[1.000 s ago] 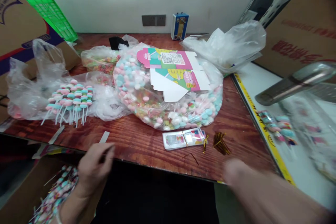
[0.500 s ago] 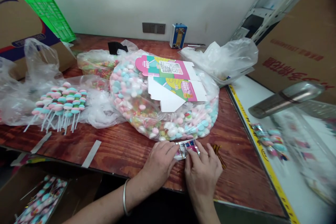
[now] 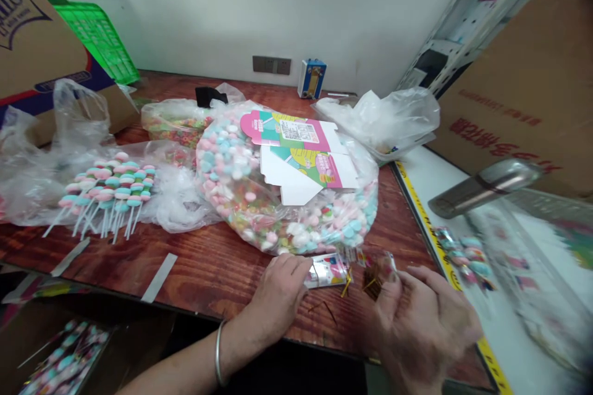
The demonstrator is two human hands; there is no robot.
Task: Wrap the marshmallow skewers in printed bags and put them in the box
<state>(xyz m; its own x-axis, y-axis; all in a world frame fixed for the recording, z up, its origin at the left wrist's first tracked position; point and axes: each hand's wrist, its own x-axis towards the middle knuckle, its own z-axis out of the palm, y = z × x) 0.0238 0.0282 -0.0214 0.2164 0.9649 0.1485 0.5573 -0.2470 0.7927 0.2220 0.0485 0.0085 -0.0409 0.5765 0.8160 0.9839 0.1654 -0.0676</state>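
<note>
My left hand [image 3: 280,296] rests curled on the wooden table [image 3: 217,268], its fingers pressing the left end of a small stack of printed plastic wrappers [image 3: 328,270]. My right hand [image 3: 424,324] is lifted just right of the stack, fingers curled around one clear printed wrapper [image 3: 370,259], blurred by motion. Gold twist ties [image 3: 370,281] lie under that hand. Just behind sits a big clear bag of pastel candies [image 3: 250,197] with flat pink and teal cartons [image 3: 301,148] on top.
Candy lollipops on white sticks [image 3: 109,185] lie on plastic at left. Cardboard boxes [image 3: 32,55] and a green crate [image 3: 99,40] stand far left. An empty plastic bag [image 3: 384,117] lies behind. A sealing machine with a metal arm [image 3: 486,188] stands right. A box of wrapped lollipops [image 3: 60,361] sits below left.
Both hands came in to the wrapper stack at the table's front edge. My right hand has since pulled away to the right, lifting one wrapper, while my left stays on the stack.
</note>
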